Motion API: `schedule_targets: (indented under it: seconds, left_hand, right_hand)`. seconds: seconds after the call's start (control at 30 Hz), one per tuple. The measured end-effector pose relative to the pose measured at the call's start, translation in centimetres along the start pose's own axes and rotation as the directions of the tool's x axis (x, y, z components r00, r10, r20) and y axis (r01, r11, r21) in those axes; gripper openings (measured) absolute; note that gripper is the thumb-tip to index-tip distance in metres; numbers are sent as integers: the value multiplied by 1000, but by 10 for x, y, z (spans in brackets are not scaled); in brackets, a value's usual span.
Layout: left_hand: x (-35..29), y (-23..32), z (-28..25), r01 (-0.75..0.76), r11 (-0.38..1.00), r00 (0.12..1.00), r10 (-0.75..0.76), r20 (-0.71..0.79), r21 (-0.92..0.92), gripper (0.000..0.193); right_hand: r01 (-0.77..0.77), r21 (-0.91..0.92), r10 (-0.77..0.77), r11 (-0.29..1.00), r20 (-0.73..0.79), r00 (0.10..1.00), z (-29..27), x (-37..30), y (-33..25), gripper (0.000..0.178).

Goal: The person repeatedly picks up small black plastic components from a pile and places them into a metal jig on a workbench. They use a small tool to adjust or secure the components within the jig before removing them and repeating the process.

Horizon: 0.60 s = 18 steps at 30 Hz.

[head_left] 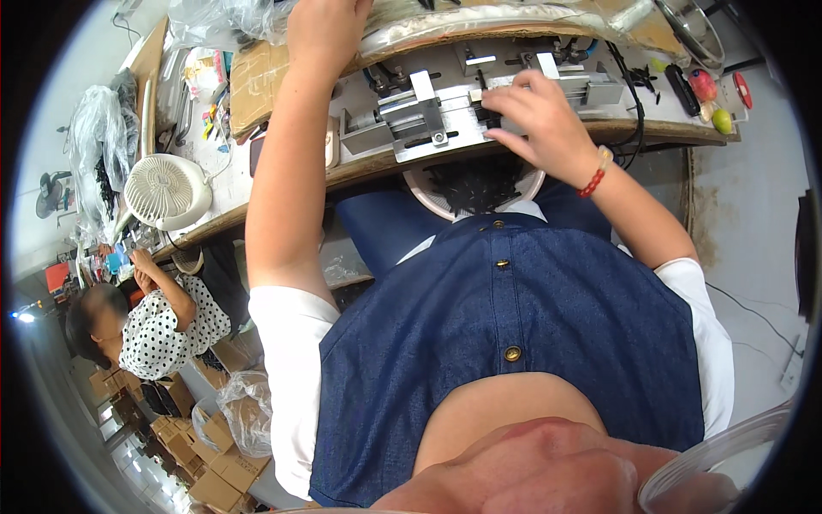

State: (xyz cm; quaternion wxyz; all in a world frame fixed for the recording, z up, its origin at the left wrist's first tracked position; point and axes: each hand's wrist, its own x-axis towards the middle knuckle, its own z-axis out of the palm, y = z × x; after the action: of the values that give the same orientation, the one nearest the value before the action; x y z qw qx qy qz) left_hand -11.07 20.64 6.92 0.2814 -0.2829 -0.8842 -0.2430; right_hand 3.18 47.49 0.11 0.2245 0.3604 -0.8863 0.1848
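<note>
A silver metal jig (417, 107) with clamp bars and bolts is fixed at the table's front edge. My right hand (544, 120) is over its middle, thumb and fingers apart, fingertips beside a small dark piece (479, 107) in the jig. I see nothing gripped there. My left hand (330, 26) reaches across the table to the far side, beside clear plastic bags (229, 21); its fingers are cut off by the upper edge. Below the jig, between my knees, a pale basin (417, 193) holds many small black parts (476, 184).
A cardboard-topped shelf (479, 27) runs behind the jig. To the left are a white fan (168, 192) and a phone-like device (256, 156). On the right lie a black tool (682, 90), fruit (722, 121) and a metal bowl (698, 34). A person in a dotted top (163, 343) works further left.
</note>
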Motion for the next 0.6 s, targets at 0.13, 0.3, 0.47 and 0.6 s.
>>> schedule_targets:
  seconds: [0.13, 0.3, 0.47, 0.6]
  left_hand:
    - [-12, 29, -6, 185, 900, 950, -266, -161, -396, 16]
    - [-51, 54, 9, 287, 540, 907, -418, 43, -791, 31]
    - [-118, 108, 20, 320, 699, 947, -259, 190, -640, 35]
    - [-147, 124, 49, 260, 825, 964, -188, 189, -501, 30]
  right_hand:
    - [13, 36, -8, 999, -145, 989, -9, 55, 32, 25]
    - [-177, -233, 132, 956, -199, 971, -5, 155, 64, 24]
    - [-206, -175, 204, 963, -26, 979, 39, 187, 59, 29]
    - [-275, 51, 275, 960, 0, 961, 31, 180, 70, 24]
